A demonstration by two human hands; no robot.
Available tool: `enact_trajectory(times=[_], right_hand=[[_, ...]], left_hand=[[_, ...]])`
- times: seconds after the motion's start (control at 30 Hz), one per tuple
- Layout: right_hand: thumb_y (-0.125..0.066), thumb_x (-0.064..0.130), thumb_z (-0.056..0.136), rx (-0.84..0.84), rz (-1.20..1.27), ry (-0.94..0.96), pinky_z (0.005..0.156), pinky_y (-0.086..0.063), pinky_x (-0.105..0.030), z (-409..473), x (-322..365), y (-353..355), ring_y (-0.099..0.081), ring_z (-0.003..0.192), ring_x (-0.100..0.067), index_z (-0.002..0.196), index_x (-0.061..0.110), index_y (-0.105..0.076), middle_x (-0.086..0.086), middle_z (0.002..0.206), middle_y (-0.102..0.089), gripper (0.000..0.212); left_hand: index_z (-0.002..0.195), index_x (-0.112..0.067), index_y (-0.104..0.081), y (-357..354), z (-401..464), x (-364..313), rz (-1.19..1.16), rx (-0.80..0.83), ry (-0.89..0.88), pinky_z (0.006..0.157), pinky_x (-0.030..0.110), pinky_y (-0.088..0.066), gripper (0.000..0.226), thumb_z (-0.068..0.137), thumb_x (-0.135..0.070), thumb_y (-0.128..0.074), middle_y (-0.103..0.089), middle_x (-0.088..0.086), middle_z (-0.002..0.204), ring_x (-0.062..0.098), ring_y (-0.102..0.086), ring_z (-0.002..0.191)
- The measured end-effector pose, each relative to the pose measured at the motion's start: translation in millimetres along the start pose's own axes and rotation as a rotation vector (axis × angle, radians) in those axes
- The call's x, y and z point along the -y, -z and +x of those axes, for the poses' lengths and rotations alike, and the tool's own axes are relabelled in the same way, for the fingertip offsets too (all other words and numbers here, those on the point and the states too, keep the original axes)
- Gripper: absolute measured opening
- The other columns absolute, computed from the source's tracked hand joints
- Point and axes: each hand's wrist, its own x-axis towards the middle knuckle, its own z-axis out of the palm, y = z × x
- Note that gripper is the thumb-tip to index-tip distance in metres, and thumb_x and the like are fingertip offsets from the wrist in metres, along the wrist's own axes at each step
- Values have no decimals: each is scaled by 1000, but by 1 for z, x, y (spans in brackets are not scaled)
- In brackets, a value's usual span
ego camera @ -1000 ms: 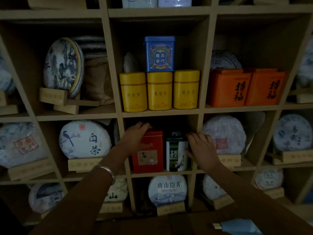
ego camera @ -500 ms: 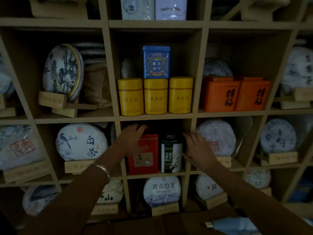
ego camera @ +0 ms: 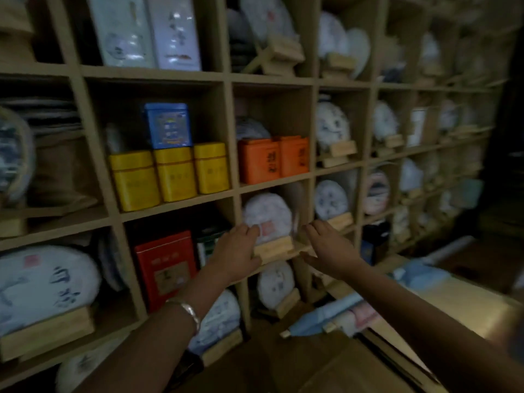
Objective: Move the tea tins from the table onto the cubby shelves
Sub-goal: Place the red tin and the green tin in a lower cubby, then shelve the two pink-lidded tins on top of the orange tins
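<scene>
Three yellow tins [ego camera: 175,173] stand in a row, one blue tin [ego camera: 167,126] on top. Two orange tins [ego camera: 273,160] sit alongside; one red tin [ego camera: 164,268] below.

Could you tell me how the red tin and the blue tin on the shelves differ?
The red tin is taller than the blue tin. The red tin stands on its shelf board; the blue tin sits on top of the yellow tins, one cubby higher. Both are upright, lidded and rectangular, and neither hand touches them.

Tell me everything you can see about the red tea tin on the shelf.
The red tea tin is a tall rectangular box, metal by its look, with a lid seam near the top and a blurred pale label on its front. It stands upright in a lower wooden cubby, beside a darker tin. Neither hand touches it.
</scene>
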Motion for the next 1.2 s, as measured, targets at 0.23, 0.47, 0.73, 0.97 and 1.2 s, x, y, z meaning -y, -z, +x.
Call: enact_trajectory(times=[0.23,0.47,0.73,0.97,1.2], right_hand=[[-58,38,86,59,-274,-403,85,-43,-40,-176,-105,103,-51,107,-32,123,8,-49,-13,116,-54,48],[-60,48,81,192,-573,-812,84,-47,-37,-398,-163,228,-54,105,-27,121,12,-51,-8,113,-55,55],[-55,46,86,327,-694,-1262,80,-44,-40,-705,-162,357,-53,104,-31,113,10,-49,-11,110,-54,45],[-57,48,86,337,-631,-1571,84,-45,-32,-886,-148,430,-52,105,-23,118,17,-49,-6,115,-56,46],[-53,54,88,399,-582,-1717,84,-44,-28,-980,-159,445,-52,104,-19,118,17,-46,-4,116,-54,48]], left_hand=[[110,-16,-46,-18,62,-188,-206,51,-333,73,38,-46,38,81,-36,-60,-52,9,109,31,-54,98],[120,-18,-45,-9,62,-444,-257,26,-690,86,38,-44,46,81,-38,-61,-53,7,120,29,-52,114],[118,-23,-46,4,-20,-744,-441,74,-997,86,37,-48,45,80,-42,-58,-56,0,114,24,-54,112],[119,-23,-44,-11,-124,-935,-420,289,-1191,78,36,-48,43,82,-42,-57,-54,4,116,25,-55,106],[118,-20,-43,-21,-152,-1059,-359,423,-1370,74,38,-49,42,85,-40,-58,-54,7,112,26,-55,98]])
